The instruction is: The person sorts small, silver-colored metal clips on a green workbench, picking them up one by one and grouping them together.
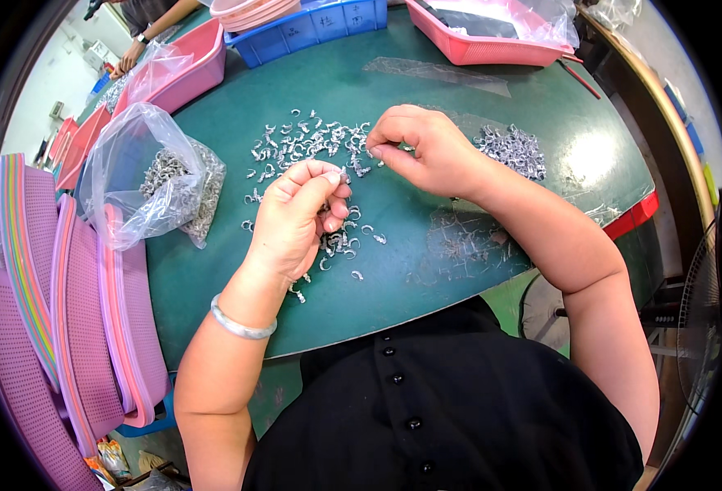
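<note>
My left hand is closed in a pinch over the green table, with a small silver metal part showing at its thumb and fingertip. To its right, my right hand hovers with thumb and forefinger pressed together; whatever it pinches is too small to make out. Beyond and between the hands spreads a loose scatter of small curved metal parts. More of these parts lie under and beside the left hand. A denser heap of similar grey parts sits past my right wrist.
A clear plastic bag of metal parts stands at the left. Stacked purple baskets line the table's left side. Pink trays and a blue crate sit at the far edge. Another person's hand works at the far left.
</note>
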`<state>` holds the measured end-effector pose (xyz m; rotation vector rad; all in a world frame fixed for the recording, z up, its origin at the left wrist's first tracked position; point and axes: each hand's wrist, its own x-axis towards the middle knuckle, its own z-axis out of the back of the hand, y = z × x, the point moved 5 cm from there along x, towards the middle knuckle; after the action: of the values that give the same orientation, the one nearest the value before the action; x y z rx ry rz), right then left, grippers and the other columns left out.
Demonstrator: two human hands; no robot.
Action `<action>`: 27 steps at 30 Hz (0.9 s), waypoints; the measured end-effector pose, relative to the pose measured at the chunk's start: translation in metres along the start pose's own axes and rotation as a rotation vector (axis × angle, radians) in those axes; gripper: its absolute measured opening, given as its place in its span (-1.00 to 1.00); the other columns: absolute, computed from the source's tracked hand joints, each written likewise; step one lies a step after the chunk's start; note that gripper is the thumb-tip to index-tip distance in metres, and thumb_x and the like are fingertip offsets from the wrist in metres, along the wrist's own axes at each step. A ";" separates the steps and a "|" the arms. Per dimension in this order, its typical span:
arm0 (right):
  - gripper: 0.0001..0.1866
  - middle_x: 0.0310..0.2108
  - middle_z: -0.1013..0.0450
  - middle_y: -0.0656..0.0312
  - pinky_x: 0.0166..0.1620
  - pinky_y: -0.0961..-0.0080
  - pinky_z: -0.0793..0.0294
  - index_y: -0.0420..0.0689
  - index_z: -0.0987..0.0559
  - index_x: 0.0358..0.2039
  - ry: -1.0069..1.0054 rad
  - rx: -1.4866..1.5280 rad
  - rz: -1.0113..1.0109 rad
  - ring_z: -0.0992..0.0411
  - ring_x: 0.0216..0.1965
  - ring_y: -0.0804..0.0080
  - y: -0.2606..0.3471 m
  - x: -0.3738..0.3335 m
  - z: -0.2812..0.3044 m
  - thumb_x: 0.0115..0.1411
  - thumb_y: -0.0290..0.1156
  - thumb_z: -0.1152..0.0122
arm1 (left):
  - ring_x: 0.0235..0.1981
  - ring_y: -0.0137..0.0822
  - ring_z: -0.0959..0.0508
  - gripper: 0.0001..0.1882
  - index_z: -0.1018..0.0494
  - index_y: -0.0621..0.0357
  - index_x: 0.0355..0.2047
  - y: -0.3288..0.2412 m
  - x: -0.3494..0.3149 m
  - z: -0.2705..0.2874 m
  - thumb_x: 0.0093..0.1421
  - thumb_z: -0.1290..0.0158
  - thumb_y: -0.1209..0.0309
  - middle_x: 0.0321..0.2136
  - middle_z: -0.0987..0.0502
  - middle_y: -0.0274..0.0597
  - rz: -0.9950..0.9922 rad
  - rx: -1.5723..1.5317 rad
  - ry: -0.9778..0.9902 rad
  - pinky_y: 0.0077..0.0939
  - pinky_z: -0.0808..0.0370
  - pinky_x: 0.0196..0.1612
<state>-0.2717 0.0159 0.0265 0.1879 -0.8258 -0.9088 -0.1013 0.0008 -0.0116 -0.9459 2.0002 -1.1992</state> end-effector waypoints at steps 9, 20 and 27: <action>-0.91 -0.26 -0.40 0.22 -0.06 0.36 -0.34 -0.17 -0.55 -0.46 0.145 -0.271 0.087 -0.30 -0.13 0.17 -0.004 -0.005 -0.020 -0.04 -0.52 -0.22 | -0.41 -0.42 -0.46 -0.87 -0.35 0.23 -0.26 -0.001 0.004 0.006 0.21 0.15 0.50 -0.33 -0.47 -0.13 0.047 -0.150 0.076 -0.64 -0.45 -0.40; -0.94 -0.23 -0.43 0.20 -0.01 0.37 -0.29 -0.19 -0.51 -0.43 0.151 0.206 -0.068 -0.30 -0.11 0.27 0.004 -0.003 -0.014 0.11 -0.49 -0.13 | -0.57 -0.53 -0.43 -0.88 -0.43 0.20 -0.28 0.005 0.000 -0.005 0.24 -0.03 0.42 -0.49 -0.48 -0.29 0.064 0.096 -0.009 -0.71 -0.34 -0.54; -0.89 -0.27 -0.44 0.20 -0.03 0.43 -0.31 -0.23 -0.51 -0.40 0.194 0.372 -0.105 -0.35 -0.14 0.36 0.005 -0.001 -0.018 0.19 -0.45 -0.09 | -0.61 -0.55 -0.37 -0.90 -0.42 0.14 -0.36 0.004 0.000 -0.004 0.25 0.00 0.39 -0.51 -0.47 -0.31 0.086 0.105 0.025 -0.74 -0.28 -0.59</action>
<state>-0.2557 0.0166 0.0159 0.6393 -0.8031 -0.8137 -0.1049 0.0041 -0.0139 -0.7889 1.9561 -1.2613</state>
